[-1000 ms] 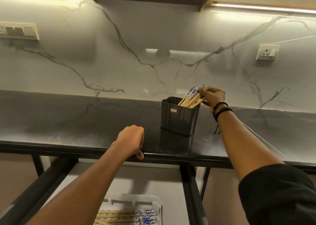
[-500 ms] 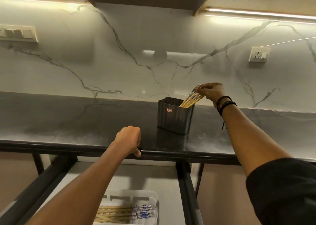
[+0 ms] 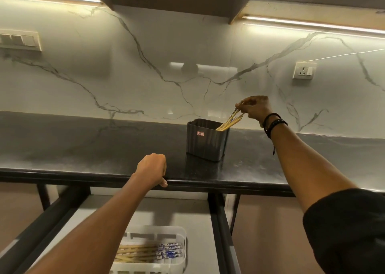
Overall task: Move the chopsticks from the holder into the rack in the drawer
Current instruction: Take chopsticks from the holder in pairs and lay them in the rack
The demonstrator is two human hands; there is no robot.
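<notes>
The right hand (image 3: 255,108) pinches the tops of the pale wooden chopsticks (image 3: 229,122) leaning in the dark ribbed plastic holder (image 3: 205,142) while the left hand (image 3: 152,169) grips the dark stone bench (image 3: 83,148) by its edge, so drawing them out along their lean should keep the holder from tipping.

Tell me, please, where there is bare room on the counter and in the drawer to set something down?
The countertop is bare from the holder leftward, behind the left hand gripping its front edge. The drawer floor is bare between the rack and the countertop's edge. Crowded: the holder's mouth, where the right hand pinches chopsticks.
</notes>
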